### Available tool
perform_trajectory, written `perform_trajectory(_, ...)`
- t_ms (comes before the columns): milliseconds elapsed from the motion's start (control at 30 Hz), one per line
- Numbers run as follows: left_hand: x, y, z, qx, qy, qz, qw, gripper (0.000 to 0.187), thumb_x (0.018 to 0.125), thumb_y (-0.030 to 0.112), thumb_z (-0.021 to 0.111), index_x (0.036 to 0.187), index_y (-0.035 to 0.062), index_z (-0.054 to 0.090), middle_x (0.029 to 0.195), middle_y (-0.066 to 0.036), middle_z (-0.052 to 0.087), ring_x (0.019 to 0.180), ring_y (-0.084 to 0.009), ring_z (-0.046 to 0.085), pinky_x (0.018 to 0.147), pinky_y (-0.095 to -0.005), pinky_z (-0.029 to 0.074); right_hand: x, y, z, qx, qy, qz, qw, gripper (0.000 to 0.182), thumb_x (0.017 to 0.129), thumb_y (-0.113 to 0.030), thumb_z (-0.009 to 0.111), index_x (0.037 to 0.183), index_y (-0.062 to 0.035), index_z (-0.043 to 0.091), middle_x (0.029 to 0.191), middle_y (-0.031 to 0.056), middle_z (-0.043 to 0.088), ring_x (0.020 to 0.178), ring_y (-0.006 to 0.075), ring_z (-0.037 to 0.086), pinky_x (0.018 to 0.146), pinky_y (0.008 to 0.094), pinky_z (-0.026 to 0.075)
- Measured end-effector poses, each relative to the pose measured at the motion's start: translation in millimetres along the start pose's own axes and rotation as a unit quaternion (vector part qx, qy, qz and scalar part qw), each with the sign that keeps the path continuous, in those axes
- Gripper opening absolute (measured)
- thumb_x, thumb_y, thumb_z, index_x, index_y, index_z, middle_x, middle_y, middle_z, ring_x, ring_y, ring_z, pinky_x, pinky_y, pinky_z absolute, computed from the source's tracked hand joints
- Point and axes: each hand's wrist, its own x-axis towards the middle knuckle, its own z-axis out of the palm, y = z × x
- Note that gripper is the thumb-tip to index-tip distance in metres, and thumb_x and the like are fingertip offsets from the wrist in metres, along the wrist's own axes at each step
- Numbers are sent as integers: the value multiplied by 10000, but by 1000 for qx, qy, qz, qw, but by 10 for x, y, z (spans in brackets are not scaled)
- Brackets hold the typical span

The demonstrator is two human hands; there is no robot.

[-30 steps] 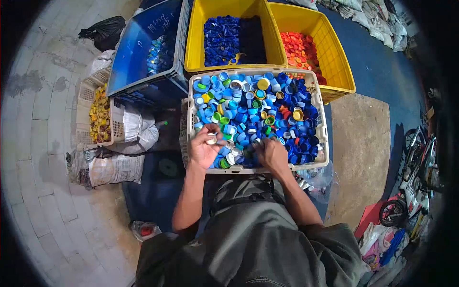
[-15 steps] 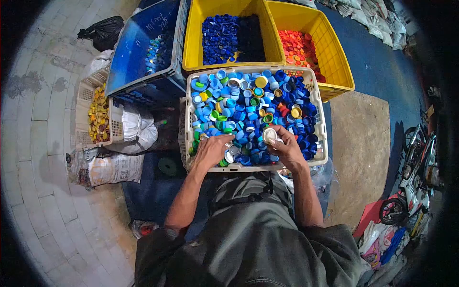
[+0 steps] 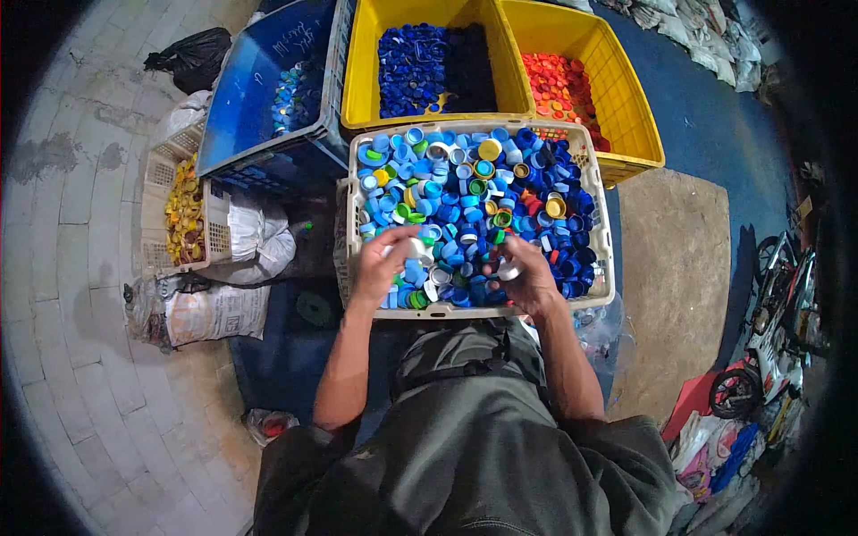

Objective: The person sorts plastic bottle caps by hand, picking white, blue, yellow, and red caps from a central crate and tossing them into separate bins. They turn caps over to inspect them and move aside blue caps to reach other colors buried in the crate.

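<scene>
A cream plastic crate (image 3: 500,312) full of bottle caps lies in front of me, its caps (image 3: 465,210) mostly light and dark blue with some green, yellow, white and red. My left hand (image 3: 382,266) is raised over the crate's front left part, its fingers closed on a white cap (image 3: 415,248). Over the front middle, right of it, my right hand (image 3: 529,277) holds another white cap (image 3: 508,270) in its bent fingers. The two hands are apart, with blue and white caps between and below them.
Beyond the crate are a blue bin (image 3: 239,98) and two yellow bins (image 3: 365,80) (image 3: 626,94) with blue and red caps. A left-hand basket (image 3: 155,214) holds yellow caps. Sacks (image 3: 214,314) lie below it. A motorbike (image 3: 760,357) stands at the right.
My left hand has lifted from the caps and now holds a white one. My right hand has moved slightly down and turned, still with a white cap.
</scene>
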Motion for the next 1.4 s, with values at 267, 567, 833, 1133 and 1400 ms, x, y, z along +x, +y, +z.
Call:
perform_trajectory(267,-162,7,-141,-552,17,-73,830,289,944,288,504,901,21,607,833,-58,533,734,-169,469,472,-222,349,349,493,311,-757,-53,-260,597,207,787,-234,658,925,-82,690,932,197,613,735,361,655,639,429,535)
perform_trajectory(567,-273,23,-129,-378,96,-146,909,191,951,247,536,1003,64,551,770,-12,515,629,-117,471,429,-205,334,481,468,443,-797,-13,-199,570,208,742,-164,653,945,-131,686,1004,215,528,764,384,640,659,460,531)
perform_trajectory(833,-189,207,68,457,-128,-102,874,198,802,118,646,979,76,721,915,-119,697,790,-259,659,731,-366,504,419,25,21,-412,40,-147,898,190,789,-199,716,852,-56,609,692,37,574,611,139,534,556,281,403)
perform_trajectory(1133,4,245,281,626,-221,-112,739,275,769,112,652,1036,129,717,942,-159,684,901,-343,644,808,-446,497,292,-32,-131,-90,22,-51,994,143,863,-177,645,808,-123,523,722,-28,552,572,79,512,484,210,370)
perform_trajectory(1400,64,104,-186,108,-130,-55,984,191,803,192,639,842,6,620,729,-77,613,622,-161,571,535,-287,447,193,-64,-58,63,-10,-6,998,348,827,-191,574,1167,-115,568,806,2,543,624,123,493,530,246,358)
